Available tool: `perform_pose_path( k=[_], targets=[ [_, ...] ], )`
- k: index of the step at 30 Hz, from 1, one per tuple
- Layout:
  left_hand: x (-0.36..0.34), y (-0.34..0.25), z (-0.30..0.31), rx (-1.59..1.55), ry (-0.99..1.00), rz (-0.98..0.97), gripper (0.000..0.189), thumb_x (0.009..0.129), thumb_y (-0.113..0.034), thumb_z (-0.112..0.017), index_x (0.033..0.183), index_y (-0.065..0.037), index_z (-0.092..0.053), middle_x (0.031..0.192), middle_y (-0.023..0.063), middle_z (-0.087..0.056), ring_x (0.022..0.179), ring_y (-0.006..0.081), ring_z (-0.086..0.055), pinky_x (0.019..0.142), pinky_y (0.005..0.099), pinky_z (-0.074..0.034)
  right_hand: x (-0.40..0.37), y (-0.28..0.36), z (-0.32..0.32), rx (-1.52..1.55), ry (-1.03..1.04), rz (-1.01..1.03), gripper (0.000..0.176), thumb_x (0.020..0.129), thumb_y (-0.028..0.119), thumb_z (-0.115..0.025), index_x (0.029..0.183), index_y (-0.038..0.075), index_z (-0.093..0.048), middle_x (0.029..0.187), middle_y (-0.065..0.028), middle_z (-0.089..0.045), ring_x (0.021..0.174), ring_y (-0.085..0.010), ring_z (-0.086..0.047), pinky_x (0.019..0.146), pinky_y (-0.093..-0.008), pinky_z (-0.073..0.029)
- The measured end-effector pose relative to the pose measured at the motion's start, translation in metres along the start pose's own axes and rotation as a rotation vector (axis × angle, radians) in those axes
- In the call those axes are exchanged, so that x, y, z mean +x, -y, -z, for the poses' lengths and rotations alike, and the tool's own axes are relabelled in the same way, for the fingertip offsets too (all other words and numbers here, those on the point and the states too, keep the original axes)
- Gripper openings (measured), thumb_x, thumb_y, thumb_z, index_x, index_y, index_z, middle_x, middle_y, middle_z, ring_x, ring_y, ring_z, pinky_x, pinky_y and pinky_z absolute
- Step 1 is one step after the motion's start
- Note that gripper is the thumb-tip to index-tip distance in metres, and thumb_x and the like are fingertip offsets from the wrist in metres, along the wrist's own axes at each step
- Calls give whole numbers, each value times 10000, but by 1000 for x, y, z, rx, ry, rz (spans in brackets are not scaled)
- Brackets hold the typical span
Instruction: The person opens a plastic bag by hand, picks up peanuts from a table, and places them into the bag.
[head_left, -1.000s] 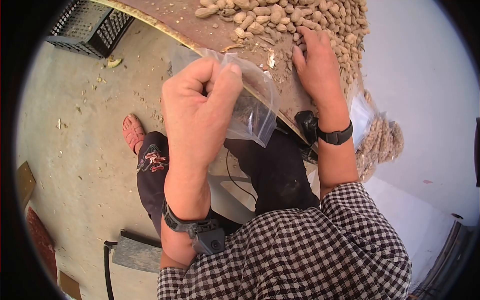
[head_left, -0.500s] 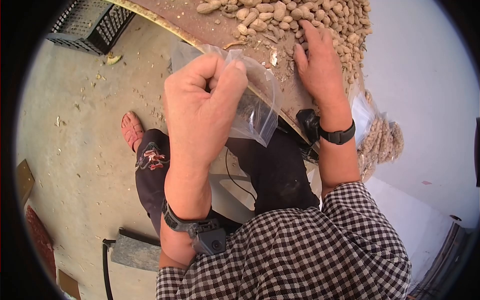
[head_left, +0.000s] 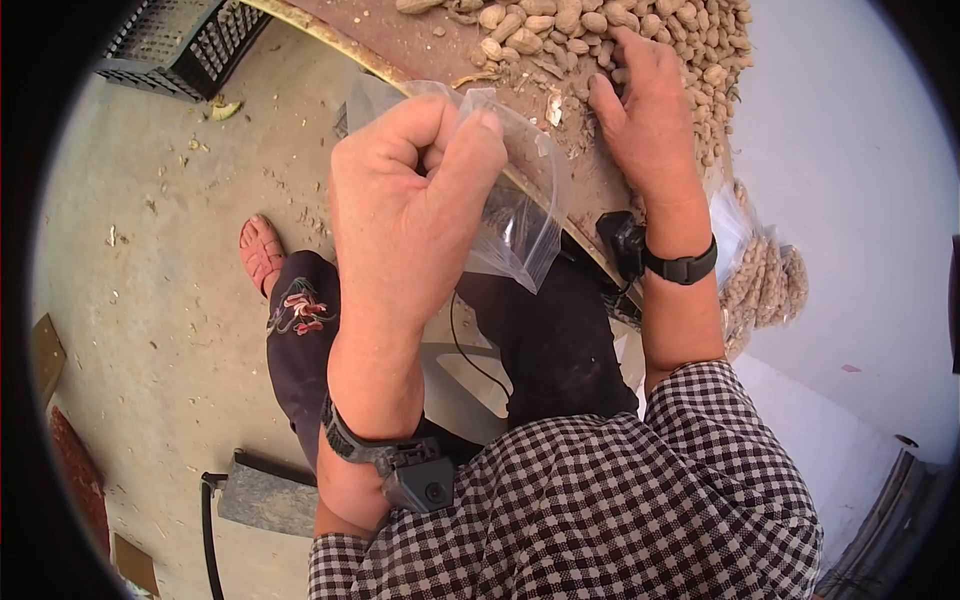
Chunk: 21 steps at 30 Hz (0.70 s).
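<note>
My left hand (head_left: 415, 205) is closed, thumb pressed against curled fingers, on the top edge of a clear plastic bag (head_left: 525, 225). The bag hangs above my lap by the table's edge, and I see no peanuts in it. My right hand (head_left: 650, 130) lies at the near side of a heap of unshelled peanuts (head_left: 690, 45). Its fingers reach to the nuts, with the thumb apart from them. The fingertips are partly lost among the peanuts, but no nut shows in the grasp.
The brown tabletop (head_left: 400, 35) carries dirt and shell bits. Filled bags of peanuts (head_left: 765, 280) stand right of my right forearm. A black plastic crate (head_left: 190, 50) sits on the floor at upper left. Cameras are strapped to both wrists, and a thin cable (head_left: 465, 345) hangs by my legs.
The view has shifted slightly, and the heap sits a little higher in it. My left hand keeps its hold on the bag; my right hand stays at the peanuts with barely any movement.
</note>
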<state>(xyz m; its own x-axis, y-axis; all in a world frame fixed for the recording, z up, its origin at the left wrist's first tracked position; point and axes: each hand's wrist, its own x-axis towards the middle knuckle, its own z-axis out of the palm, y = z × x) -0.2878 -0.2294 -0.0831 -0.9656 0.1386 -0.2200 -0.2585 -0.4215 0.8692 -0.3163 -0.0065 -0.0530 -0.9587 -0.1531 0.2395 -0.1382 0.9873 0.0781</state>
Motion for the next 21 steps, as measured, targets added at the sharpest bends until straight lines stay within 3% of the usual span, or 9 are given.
perform_pose_path(
  k=[8,11,14,17,21],
  targets=[
    [1,3,-2,-7,1,-9,330,859,-113,-618,598,-47,-427,573,-85,-341,565,21,-283,475,218,-242,4,12,7,162,59,-158,480,818,122,-653,1277,86,-518,1121,-114,-488,779,-216,-553,746,-348,-487],
    [2,3,-4,-16,1,0,326,858,-113,-616,596,-46,-433,568,-85,-343,560,20,-284,473,219,-242,10,19,10,39,-100,30,387,829,46,-599,1202,-6,-510,1020,-155,-545,903,-285,-587,772,-343,-488],
    [3,5,-6,-12,2,11,329,856,-116,-616,593,-46,-430,565,-85,-341,556,19,-282,472,218,-240,10,14,10,119,-32,-11,484,750,23,-612,1222,4,-502,1201,-223,-462,1098,-394,-506,932,-389,-442],
    [4,7,-7,-26,10,5,334,855,-119,-616,590,-45,-426,564,-86,-337,554,19,-279,471,218,-238,11,24,18,150,26,-75,449,770,35,-608,1208,7,-516,1214,-224,-486,1093,-390,-525,921,-397,-451],
    [4,9,-7,-51,17,9,336,854,-117,-617,589,-45,-423,566,-88,-333,555,20,-278,473,218,-237,9,19,13,36,-35,16,433,774,46,-606,1197,3,-525,1219,-230,-499,1114,-395,-523,922,-406,-450]
  ],
)
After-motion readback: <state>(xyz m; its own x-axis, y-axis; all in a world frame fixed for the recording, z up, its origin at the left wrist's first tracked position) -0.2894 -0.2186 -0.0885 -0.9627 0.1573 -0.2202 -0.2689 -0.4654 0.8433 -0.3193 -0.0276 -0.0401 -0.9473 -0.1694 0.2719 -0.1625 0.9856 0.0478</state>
